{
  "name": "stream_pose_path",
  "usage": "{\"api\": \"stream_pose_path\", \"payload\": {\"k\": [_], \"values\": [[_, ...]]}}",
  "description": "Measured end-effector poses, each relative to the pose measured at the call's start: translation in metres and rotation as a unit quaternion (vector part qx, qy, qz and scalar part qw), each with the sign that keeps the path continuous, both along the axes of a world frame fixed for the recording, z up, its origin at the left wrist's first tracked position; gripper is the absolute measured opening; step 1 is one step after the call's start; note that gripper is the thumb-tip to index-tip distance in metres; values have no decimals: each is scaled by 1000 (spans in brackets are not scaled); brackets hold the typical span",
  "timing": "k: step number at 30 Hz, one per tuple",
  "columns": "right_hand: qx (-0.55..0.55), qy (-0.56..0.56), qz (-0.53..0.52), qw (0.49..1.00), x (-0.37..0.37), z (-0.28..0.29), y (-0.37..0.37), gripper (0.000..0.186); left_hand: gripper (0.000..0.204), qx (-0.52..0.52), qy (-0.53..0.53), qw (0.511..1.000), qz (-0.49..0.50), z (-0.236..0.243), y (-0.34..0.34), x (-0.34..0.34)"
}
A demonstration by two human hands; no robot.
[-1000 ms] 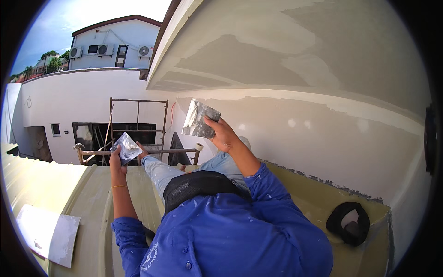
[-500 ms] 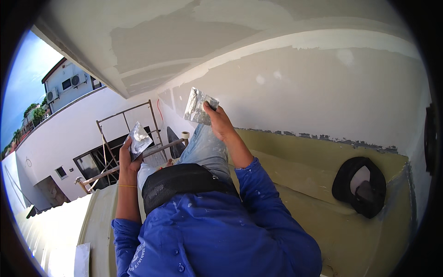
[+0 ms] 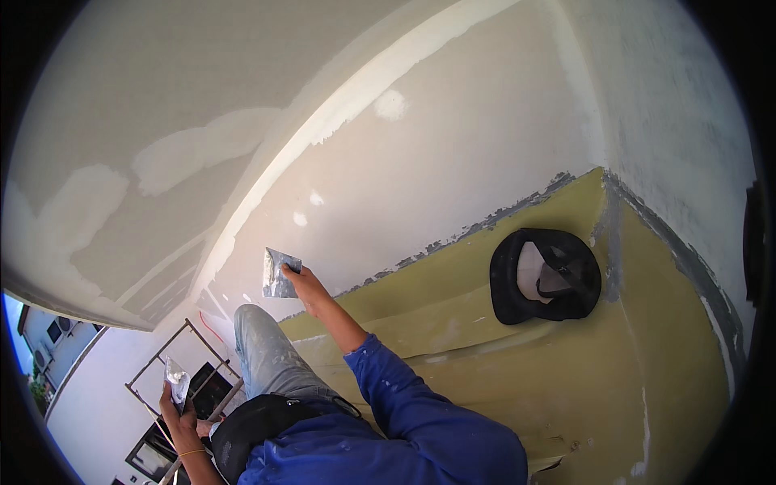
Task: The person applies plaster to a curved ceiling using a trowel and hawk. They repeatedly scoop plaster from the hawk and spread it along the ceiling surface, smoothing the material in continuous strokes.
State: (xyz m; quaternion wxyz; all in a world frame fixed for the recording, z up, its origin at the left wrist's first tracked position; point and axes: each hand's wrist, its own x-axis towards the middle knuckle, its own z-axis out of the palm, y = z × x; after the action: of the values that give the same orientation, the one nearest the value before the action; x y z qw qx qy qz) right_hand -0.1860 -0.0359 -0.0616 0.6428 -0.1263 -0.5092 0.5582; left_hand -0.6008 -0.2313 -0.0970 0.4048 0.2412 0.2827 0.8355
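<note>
My right hand (image 3: 304,289) grips a flat, squarish metal putty blade (image 3: 277,271), thumb on its face and white putty smeared along the far side. It is held up in front of the wall, at some distance from my left hand. Lower and further left, my left hand (image 3: 179,416) is closed round a second metal putty blade (image 3: 176,378) bearing a lump of white putty. Neither blade visibly touches the wall (image 3: 453,153), which shows patches and bands of white filler.
A black cap (image 3: 507,275) lies on the yellow-green surface (image 3: 477,364) to my right. Grey sealant runs along the corner edge (image 3: 679,250). Overhead is a patched ceiling (image 3: 162,73). Metal scaffolding (image 3: 212,346) stands beyond my left hand.
My view has swung to the right and tilted, bringing in more of the right-hand wall and corner. Both hands appear further left and lower, still holding their blades.
</note>
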Motion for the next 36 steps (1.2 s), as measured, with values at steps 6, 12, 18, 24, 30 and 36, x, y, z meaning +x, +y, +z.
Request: {"api": "stream_pose_path", "payload": {"k": [6,12,18,24,30,36], "values": [[33,24,-18,999,7,24,-8,44,20,0,24,1000,-17,15,-15,15],[28,24,14,999,1,19,0,39,20,59,47,996,-50,37,-28,22],[5,45,53,998,-18,9,10,42,13,21,53,998,-21,40,-48,23],[13,-42,56,997,-38,17,-4,43,27,40,49,996,-70,35,-43,38],[-26,-102,115,988,-88,2,7,43,29,-21,36,988,-150,9,-1,36],[-161,-18,237,958,-175,-17,50,44,29,-131,34,983,-123,30,58,12]]}}
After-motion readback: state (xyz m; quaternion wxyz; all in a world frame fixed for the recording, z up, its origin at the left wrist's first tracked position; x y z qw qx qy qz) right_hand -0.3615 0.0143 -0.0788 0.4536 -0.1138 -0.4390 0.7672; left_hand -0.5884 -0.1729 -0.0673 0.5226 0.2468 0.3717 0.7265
